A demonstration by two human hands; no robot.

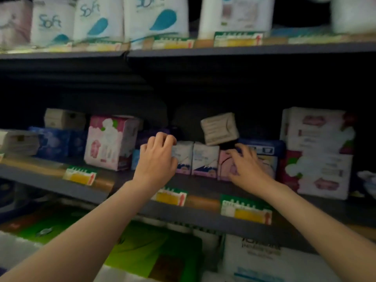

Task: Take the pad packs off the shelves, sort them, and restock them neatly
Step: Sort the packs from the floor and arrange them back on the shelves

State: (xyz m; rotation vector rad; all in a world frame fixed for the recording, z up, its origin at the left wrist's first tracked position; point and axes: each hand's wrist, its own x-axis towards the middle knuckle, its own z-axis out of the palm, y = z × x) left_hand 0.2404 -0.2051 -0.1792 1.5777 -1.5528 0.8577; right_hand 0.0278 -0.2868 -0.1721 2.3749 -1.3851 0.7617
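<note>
Pad packs fill the middle shelf point(203, 188). My left hand point(156, 159) curls its fingers over the top left of a small white and purple pack point(184, 157). A second white and purple pack point(204, 159) stands right beside it. My right hand point(247, 168) lies with spread fingers on a pink pack point(223, 165), its fingertips reaching a blue pack point(264, 148) behind. A beige pack point(220, 129) sits tilted on top of these, just above my right hand. The picture is dark and blurred.
A pink and white box point(109, 142) stands to the left, with blue packs point(55, 142) beyond it. Large white and pink packs point(319, 151) are stacked at the right. White "Soft" packs point(156, 17) line the top shelf. Green packs point(142, 247) lie below.
</note>
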